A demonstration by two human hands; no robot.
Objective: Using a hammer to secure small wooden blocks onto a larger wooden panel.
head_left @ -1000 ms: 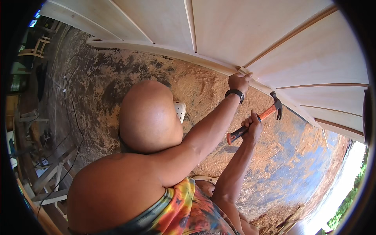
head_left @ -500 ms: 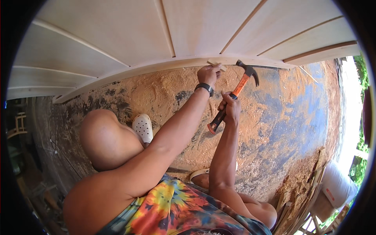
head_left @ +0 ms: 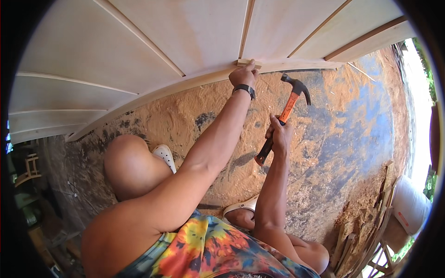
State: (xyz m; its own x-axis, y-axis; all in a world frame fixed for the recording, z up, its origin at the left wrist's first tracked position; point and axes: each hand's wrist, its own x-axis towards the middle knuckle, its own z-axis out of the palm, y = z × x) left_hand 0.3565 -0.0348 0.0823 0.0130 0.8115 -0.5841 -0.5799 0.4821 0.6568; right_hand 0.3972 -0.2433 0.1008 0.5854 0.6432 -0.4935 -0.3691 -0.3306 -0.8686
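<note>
My left hand (head_left: pixel 244 77) grips a small wooden block (head_left: pixel 256 65) and holds it against the near edge rail of a large pale wooden panel (head_left: pixel 204 32). The block sits at the foot of one of the panel's narrow strips (head_left: pixel 246 28). In my right hand (head_left: pixel 281 134) is a claw hammer (head_left: pixel 289 105) with a dark head and an orange and black handle. Its head is raised to the right of the block, apart from both block and panel. The fingers of my right hand are wrapped round the handle's lower half.
Sawdust and shavings cover the dark floor (head_left: pixel 324 139) below the panel. Scrap wood strips (head_left: pixel 366 236) are piled at the lower right beside a white sack (head_left: pixel 410 206). A thin stick (head_left: pixel 361 72) lies near the panel's right end. My feet wear pale clogs (head_left: pixel 164 156).
My left hand has brought the block up against the panel's edge, at a strip's foot. The hammer has shifted slightly right and down in view. The whole view has turned a little.
</note>
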